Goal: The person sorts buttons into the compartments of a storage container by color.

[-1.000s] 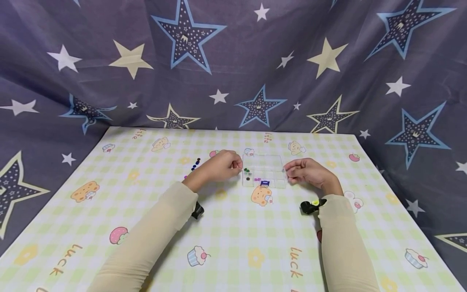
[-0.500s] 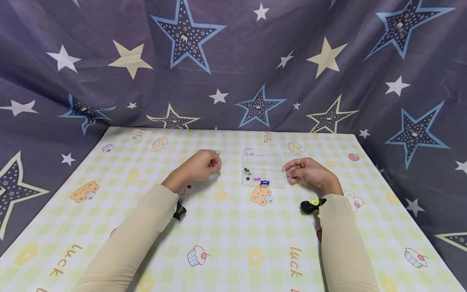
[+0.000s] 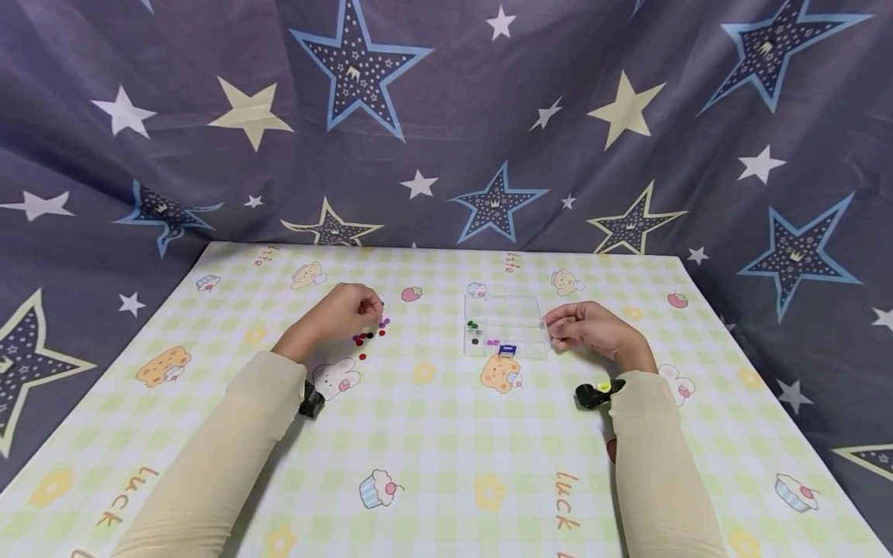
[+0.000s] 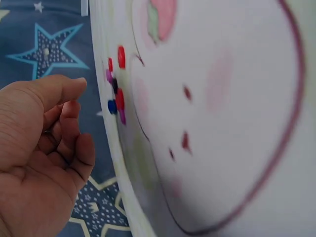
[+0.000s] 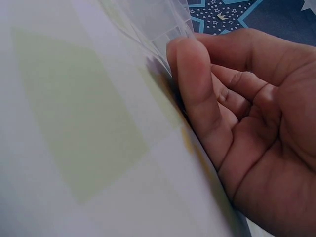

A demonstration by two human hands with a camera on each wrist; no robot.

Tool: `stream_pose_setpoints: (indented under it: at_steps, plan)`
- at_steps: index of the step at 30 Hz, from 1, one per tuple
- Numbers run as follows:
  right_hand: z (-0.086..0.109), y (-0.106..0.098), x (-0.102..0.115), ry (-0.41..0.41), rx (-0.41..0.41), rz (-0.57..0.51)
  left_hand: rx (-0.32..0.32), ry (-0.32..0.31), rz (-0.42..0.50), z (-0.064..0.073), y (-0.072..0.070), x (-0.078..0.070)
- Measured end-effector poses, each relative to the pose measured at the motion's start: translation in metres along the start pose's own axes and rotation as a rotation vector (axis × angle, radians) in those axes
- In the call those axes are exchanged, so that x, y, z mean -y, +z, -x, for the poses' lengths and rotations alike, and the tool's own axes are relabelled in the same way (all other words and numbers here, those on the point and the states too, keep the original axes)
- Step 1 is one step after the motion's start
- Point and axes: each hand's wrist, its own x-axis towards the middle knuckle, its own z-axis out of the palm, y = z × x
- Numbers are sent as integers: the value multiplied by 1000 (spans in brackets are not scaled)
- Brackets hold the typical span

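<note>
My left hand [image 3: 340, 313] hovers at the small coloured beads [image 3: 361, 339] lying left of centre. Seen from the left wrist, its fingers are loosely curled, the thumb stands apart from them, and nothing shows between. Red, purple, black and blue beads [image 4: 120, 98] sit just beyond the fingertips; the hand hides part of the group in the head view. With my right hand [image 3: 593, 329] I hold the right edge of a clear plastic compartment box [image 3: 523, 310]. Green beads [image 3: 472, 325], a dark one and pink ones [image 3: 492, 342] lie in its left and middle compartments.
A blue label [image 3: 507, 350] is on the box's front edge. The table [image 3: 432, 434] has a green checked cover with printed cartoons. Behind it hangs a dark star-patterned curtain [image 3: 446, 124].
My left hand has moved left from beside the box to the loose beads, uncovering the tabletop between. The right hand and the box have stayed in place.
</note>
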Motion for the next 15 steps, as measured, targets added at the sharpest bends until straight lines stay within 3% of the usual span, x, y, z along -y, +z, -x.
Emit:
stream_pose_setpoints:
  at_steps: [8, 15]
  plan:
    - [-1, -2, -2, 1, -1, 2, 58, -26, 12, -5, 1, 9]
    - [-2, -2, -2, -3, 7, 3, 117, -33, -17, -7, 3, 7]
